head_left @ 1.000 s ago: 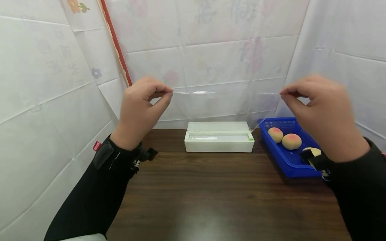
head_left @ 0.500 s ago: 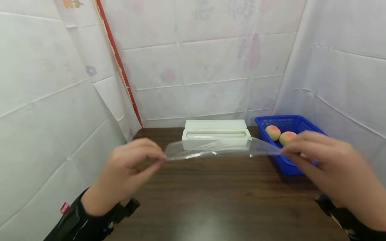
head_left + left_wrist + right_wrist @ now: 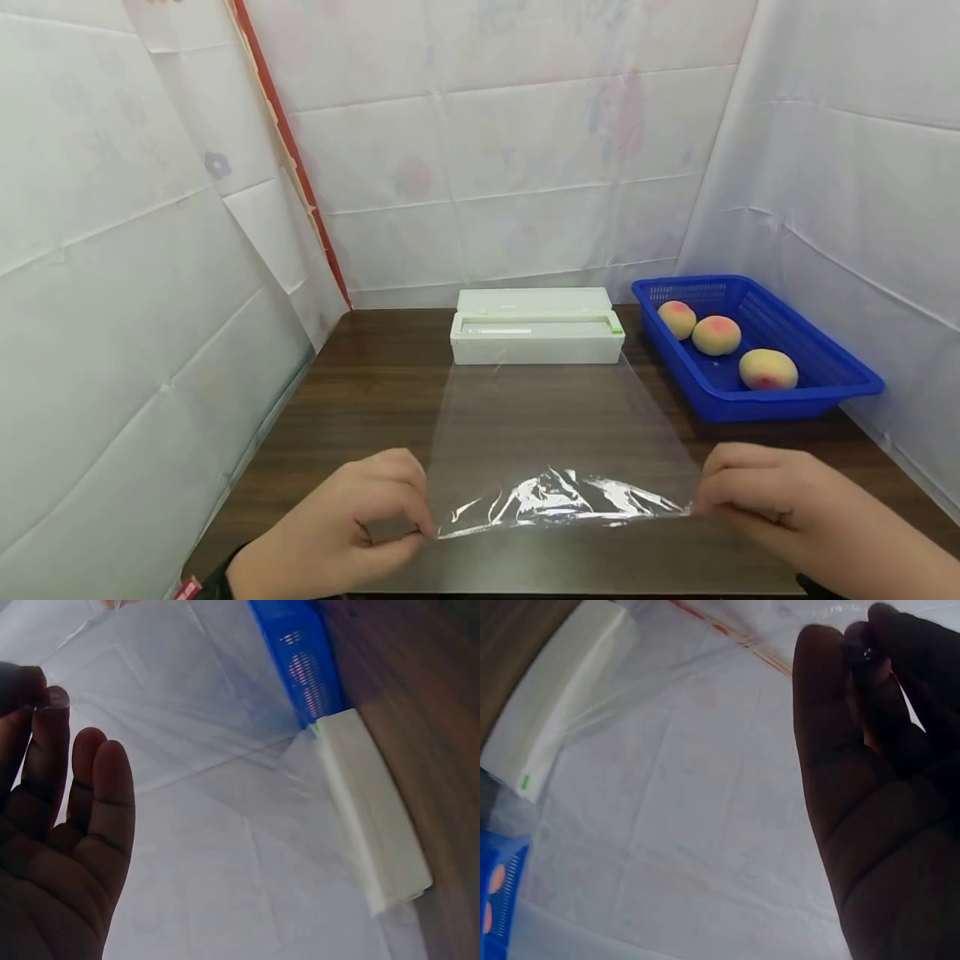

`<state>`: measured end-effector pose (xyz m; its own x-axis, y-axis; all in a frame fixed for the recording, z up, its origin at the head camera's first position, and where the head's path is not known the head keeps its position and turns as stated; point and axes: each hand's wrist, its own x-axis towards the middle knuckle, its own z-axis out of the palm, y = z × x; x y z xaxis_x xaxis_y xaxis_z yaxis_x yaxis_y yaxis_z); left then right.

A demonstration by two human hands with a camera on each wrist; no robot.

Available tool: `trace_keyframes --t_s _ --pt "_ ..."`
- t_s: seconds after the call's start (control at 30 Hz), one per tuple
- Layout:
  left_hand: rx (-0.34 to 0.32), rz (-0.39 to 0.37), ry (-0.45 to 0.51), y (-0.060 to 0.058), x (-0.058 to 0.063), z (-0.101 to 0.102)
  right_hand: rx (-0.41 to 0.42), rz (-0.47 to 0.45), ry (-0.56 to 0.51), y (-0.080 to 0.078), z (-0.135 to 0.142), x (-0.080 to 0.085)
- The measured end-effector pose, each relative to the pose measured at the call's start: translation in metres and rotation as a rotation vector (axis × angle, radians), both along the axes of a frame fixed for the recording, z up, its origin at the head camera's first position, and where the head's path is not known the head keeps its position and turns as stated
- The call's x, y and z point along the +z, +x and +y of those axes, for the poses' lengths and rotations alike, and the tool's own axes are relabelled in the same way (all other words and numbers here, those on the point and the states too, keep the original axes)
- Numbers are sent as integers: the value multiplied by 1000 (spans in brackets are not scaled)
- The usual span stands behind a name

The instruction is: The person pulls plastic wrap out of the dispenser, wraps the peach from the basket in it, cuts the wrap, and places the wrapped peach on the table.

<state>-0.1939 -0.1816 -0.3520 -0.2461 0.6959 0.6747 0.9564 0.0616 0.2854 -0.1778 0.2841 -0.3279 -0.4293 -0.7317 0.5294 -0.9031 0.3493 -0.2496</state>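
A clear sheet of plastic wrap [image 3: 558, 433] stretches from the white wrap dispenser box [image 3: 537, 350] at the back toward me. Its near edge is wrinkled and shiny. My left hand [image 3: 352, 521] pinches the near left corner between thumb and forefinger. At the near right corner, my right hand [image 3: 802, 508] pinches the film the same way. The box's lid [image 3: 534, 299] is raised at the back. In the left wrist view the other fingers of the left hand [image 3: 67, 817] are loosely bent, and the film spans to the box [image 3: 375, 817].
At the back right stands a blue plastic basket [image 3: 825, 358] with three peaches [image 3: 768, 369] in it. White patterned sheets [image 3: 525, 150] enclose the brown wooden table [image 3: 375, 400] at the back and both sides.
Both hands have come down and toward me from in front of the back sheet, drawing the film out over the table. Box and basket stay in place; all three peaches are now visible.
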Motion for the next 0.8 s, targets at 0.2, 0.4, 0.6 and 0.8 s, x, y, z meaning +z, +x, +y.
trace_keyframes --t_s 0.2,0.4,0.6,0.8 --pt "-7 -220 -198 -7 -33 0 111 -321 99 -12 4 -38" --pt "58 -411 -436 -14 -63 5 157 -435 159 -26 -2 -83" --pt "73 -496 -535 -27 -93 17 113 -458 240 -36 -9 -115" --pt "84 -378 -633 -26 -103 26 40 -506 338 -38 -21 -135"
